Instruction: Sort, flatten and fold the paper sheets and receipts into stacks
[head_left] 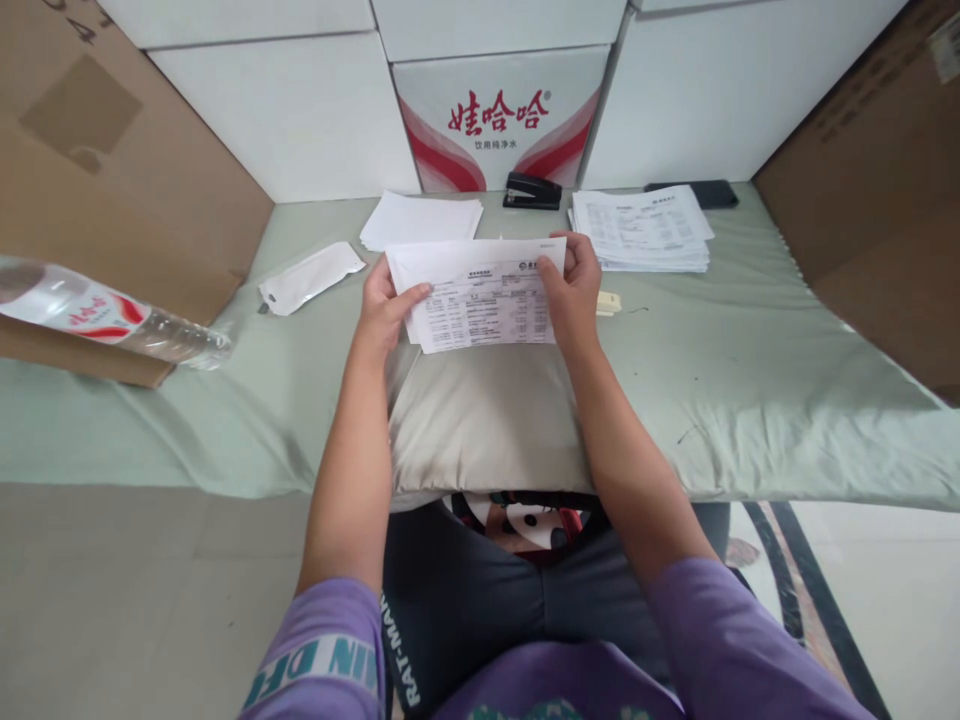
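Left hand (386,305) gripping the left edge of a folded printed sheet (480,295), thumb over the front face, fingers behind. Right hand (574,290) gripping the right edge the same way, thumb on the print, fingers curled behind the top corner. Sheet held between both hands, raised just above a beige cushion (480,425) on the green-covered worktop (750,370), directly ahead of the body. Long axis running left to right, from one hand to the other; upper part turned back along a crosswise crease, blank reverse showing above the printed tables. Both hands equally close, each at one short end, neither nearer the middle.

Beyond the sheet: a stack of blank paper (421,220) to the left, a black stapler (532,191) at the back by the printed carton (499,120), a pile of printed forms (645,230) nearer the right hand. White pouch (309,278) lying left of the left hand, apart from it. Water bottle (105,315) on its side at the far left, well apart. Small pale item (608,303) just beside the right hand, too small to identify.
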